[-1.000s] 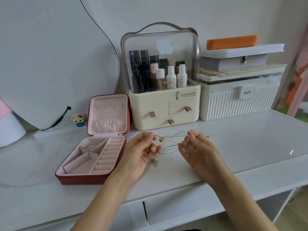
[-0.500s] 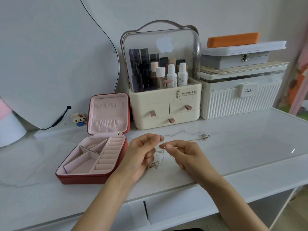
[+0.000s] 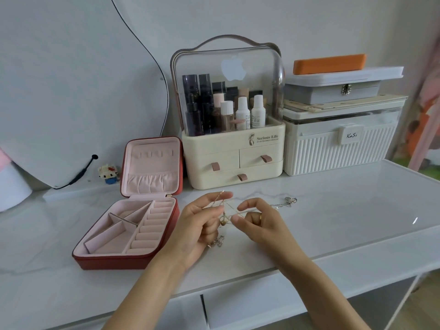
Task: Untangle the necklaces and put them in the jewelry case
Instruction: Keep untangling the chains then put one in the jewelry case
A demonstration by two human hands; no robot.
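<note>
Thin tangled necklaces (image 3: 225, 216) stretch between my two hands just above the white tabletop. My left hand (image 3: 202, 225) pinches the gold chains between thumb and fingers; a clasp end hangs below it near the table. My right hand (image 3: 259, 220) pinches crossing strands close to a small gold pendant. A silver chain end (image 3: 289, 201) lies on the table to the right. The red jewelry case (image 3: 123, 257) stands open to the left, its pink compartments holding nothing.
A cream cosmetics organiser (image 3: 234, 160) with drawers stands behind my hands. A white ribbed box (image 3: 338, 151) with stacked boxes is at the back right. A small toy figure (image 3: 108, 173) and a mirror (image 3: 71, 91) stand at the back left.
My hands have shifted slightly and spread the chains into a crossed shape. The pendant now hangs between them, lower than before.
</note>
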